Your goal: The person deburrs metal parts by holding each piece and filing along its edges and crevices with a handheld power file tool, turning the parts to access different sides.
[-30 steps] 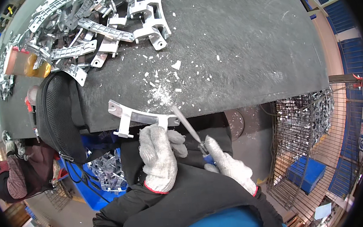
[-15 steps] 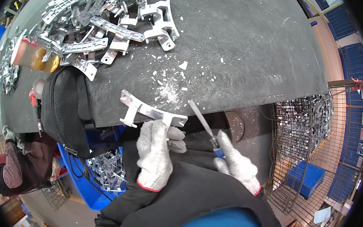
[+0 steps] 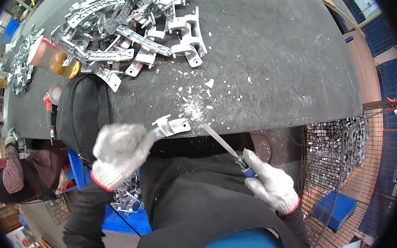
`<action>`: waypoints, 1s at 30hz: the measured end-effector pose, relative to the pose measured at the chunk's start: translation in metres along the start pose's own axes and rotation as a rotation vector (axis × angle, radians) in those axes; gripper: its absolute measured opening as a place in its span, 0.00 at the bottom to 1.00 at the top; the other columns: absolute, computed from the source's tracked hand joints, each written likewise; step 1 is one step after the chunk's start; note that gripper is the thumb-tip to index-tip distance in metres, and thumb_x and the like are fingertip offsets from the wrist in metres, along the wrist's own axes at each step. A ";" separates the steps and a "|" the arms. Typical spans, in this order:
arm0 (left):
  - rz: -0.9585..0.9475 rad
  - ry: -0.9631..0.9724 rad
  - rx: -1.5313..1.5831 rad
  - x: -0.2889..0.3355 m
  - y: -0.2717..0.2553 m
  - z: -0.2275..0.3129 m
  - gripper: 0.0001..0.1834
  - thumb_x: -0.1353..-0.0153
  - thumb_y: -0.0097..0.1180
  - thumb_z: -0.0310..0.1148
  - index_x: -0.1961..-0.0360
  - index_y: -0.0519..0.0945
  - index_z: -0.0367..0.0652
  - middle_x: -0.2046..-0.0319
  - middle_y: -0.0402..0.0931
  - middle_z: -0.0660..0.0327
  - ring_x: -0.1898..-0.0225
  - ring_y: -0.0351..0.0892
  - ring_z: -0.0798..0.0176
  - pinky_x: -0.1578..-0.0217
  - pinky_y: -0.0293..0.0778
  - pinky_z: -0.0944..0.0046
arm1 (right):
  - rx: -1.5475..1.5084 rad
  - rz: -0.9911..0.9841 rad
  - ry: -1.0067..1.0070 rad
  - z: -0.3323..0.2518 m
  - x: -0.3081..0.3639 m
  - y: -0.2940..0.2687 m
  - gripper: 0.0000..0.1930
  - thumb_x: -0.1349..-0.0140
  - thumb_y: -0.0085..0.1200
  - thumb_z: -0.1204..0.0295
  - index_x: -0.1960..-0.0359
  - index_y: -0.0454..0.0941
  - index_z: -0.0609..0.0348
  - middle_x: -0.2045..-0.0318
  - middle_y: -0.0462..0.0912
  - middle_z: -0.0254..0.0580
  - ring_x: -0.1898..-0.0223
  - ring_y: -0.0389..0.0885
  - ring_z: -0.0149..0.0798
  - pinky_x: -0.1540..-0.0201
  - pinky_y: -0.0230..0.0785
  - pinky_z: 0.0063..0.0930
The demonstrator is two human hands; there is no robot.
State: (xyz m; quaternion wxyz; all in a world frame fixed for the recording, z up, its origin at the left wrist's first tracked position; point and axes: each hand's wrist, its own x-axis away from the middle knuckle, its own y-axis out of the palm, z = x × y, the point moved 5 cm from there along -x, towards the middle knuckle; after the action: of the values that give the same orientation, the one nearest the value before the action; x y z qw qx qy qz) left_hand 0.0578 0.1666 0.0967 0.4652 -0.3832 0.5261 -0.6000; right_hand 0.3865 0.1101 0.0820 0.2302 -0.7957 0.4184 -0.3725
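A dark tabletop [image 3: 277, 62] carries a heap of silvery parts [image 3: 128, 29] and, nearer its front edge, scattered pale shavings [image 3: 193, 110]. Compared with a second ago, the left hand [image 3: 122, 151] has swung leftward, and the metal bracket [image 3: 173, 126] is turned so one end points right. That hand's gloved fingers are closed on the bracket, which juts from their right side, just below the shavings. The right hand [image 3: 273, 183] still grips the blue-handled file [image 3: 220, 140], its tip near but apart from the bracket.
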 end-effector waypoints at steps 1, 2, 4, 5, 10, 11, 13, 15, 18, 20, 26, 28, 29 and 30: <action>0.089 0.140 0.010 -0.010 -0.006 -0.002 0.12 0.42 0.66 0.38 0.77 0.77 0.47 0.79 0.75 0.61 0.73 0.78 0.55 0.65 0.72 0.58 | 0.011 -0.040 0.023 -0.002 -0.006 -0.003 0.37 0.37 0.62 0.65 0.25 0.64 0.47 0.53 0.87 0.47 0.55 0.88 0.53 0.50 0.80 0.41; 0.175 0.285 0.030 -0.026 -0.012 -0.007 0.12 0.45 0.67 0.37 0.78 0.76 0.50 0.80 0.73 0.60 0.73 0.77 0.54 0.64 0.72 0.57 | 0.011 -0.044 0.038 -0.002 -0.010 -0.007 0.37 0.37 0.62 0.65 0.25 0.64 0.47 0.53 0.87 0.47 0.55 0.88 0.53 0.50 0.80 0.41; 0.003 0.465 -0.091 -0.057 0.004 -0.018 0.13 0.48 0.67 0.38 0.79 0.74 0.51 0.79 0.72 0.61 0.72 0.75 0.53 0.64 0.69 0.53 | 0.055 -0.067 -0.087 -0.006 -0.018 -0.010 0.37 0.34 0.60 0.60 0.23 0.60 0.41 0.61 0.87 0.48 0.62 0.88 0.53 0.58 0.82 0.43; -0.081 0.493 -0.030 -0.069 0.007 -0.023 0.12 0.49 0.67 0.41 0.77 0.76 0.51 0.78 0.74 0.60 0.71 0.77 0.52 0.64 0.72 0.53 | 0.117 -0.100 -0.035 -0.008 -0.023 -0.013 0.36 0.34 0.60 0.60 0.24 0.62 0.38 0.63 0.87 0.47 0.64 0.88 0.51 0.60 0.82 0.43; -0.267 0.544 0.001 -0.087 0.009 -0.019 0.12 0.51 0.67 0.44 0.74 0.79 0.51 0.76 0.78 0.59 0.68 0.82 0.50 0.62 0.76 0.51 | 0.191 -0.148 -0.033 -0.018 -0.041 -0.030 0.34 0.32 0.60 0.55 0.25 0.64 0.34 0.69 0.85 0.46 0.69 0.87 0.50 0.65 0.81 0.43; -0.280 0.549 0.005 -0.089 0.012 -0.020 0.12 0.51 0.67 0.45 0.74 0.80 0.51 0.76 0.78 0.59 0.68 0.82 0.50 0.63 0.76 0.52 | 0.226 -0.216 -0.003 -0.021 -0.045 -0.033 0.35 0.34 0.60 0.57 0.25 0.64 0.35 0.67 0.86 0.46 0.66 0.87 0.51 0.63 0.80 0.43; -0.286 0.539 0.009 -0.088 0.013 -0.024 0.12 0.51 0.68 0.45 0.74 0.80 0.51 0.77 0.78 0.59 0.69 0.82 0.50 0.64 0.76 0.52 | 0.284 -0.294 -0.007 -0.029 -0.055 -0.040 0.36 0.35 0.61 0.58 0.25 0.63 0.35 0.66 0.87 0.48 0.65 0.88 0.52 0.62 0.80 0.43; -0.249 0.551 0.013 -0.089 0.014 -0.026 0.13 0.51 0.68 0.45 0.75 0.79 0.51 0.78 0.77 0.59 0.70 0.81 0.49 0.66 0.75 0.52 | 0.320 -0.343 0.023 -0.039 -0.067 -0.047 0.36 0.35 0.61 0.58 0.25 0.64 0.34 0.67 0.87 0.48 0.67 0.88 0.52 0.64 0.80 0.43; -0.293 0.527 0.032 -0.092 0.014 -0.025 0.11 0.53 0.67 0.41 0.77 0.77 0.51 0.78 0.74 0.60 0.70 0.78 0.50 0.65 0.71 0.52 | 0.392 -0.359 0.003 -0.052 -0.072 -0.050 0.36 0.36 0.61 0.58 0.25 0.64 0.32 0.71 0.86 0.46 0.71 0.87 0.51 0.68 0.80 0.42; -0.301 0.536 0.075 -0.093 0.016 -0.027 0.12 0.53 0.67 0.40 0.77 0.76 0.50 0.78 0.74 0.60 0.70 0.78 0.49 0.65 0.72 0.52 | 0.409 -0.377 0.054 -0.055 -0.074 -0.053 0.35 0.36 0.62 0.57 0.26 0.65 0.32 0.72 0.85 0.46 0.71 0.87 0.51 0.68 0.80 0.42; -0.291 0.546 0.109 -0.093 0.018 -0.026 0.11 0.53 0.68 0.39 0.77 0.78 0.49 0.78 0.75 0.59 0.71 0.79 0.50 0.64 0.74 0.52 | 0.309 -0.346 0.018 -0.045 -0.071 -0.053 0.34 0.33 0.59 0.57 0.25 0.64 0.34 0.68 0.87 0.48 0.69 0.88 0.52 0.67 0.80 0.43; -0.248 0.525 0.076 -0.090 0.018 -0.029 0.09 0.54 0.68 0.38 0.77 0.79 0.50 0.77 0.76 0.59 0.71 0.79 0.50 0.64 0.75 0.53 | 0.318 -0.345 -0.011 -0.045 -0.069 -0.052 0.32 0.30 0.56 0.55 0.25 0.64 0.34 0.71 0.86 0.49 0.71 0.88 0.51 0.70 0.80 0.43; -0.229 0.536 0.072 -0.090 0.017 -0.027 0.09 0.55 0.69 0.37 0.76 0.80 0.49 0.78 0.76 0.60 0.71 0.80 0.51 0.64 0.75 0.53 | 0.268 -0.324 -0.022 -0.042 -0.069 -0.051 0.32 0.30 0.56 0.55 0.25 0.64 0.35 0.70 0.86 0.49 0.70 0.88 0.51 0.69 0.80 0.43; -0.230 0.535 0.072 -0.090 0.018 -0.026 0.09 0.55 0.69 0.37 0.76 0.80 0.49 0.78 0.76 0.60 0.71 0.80 0.51 0.64 0.75 0.53 | 0.218 -0.302 -0.034 -0.041 -0.069 -0.051 0.32 0.30 0.56 0.55 0.25 0.63 0.36 0.70 0.86 0.49 0.70 0.88 0.52 0.68 0.80 0.43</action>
State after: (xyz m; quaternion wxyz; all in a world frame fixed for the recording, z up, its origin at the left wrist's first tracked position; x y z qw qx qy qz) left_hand 0.0602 0.2602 0.0777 0.2521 -0.2521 0.5615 -0.7467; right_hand 0.3540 0.1928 0.1141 0.2633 -0.8260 0.2474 -0.4326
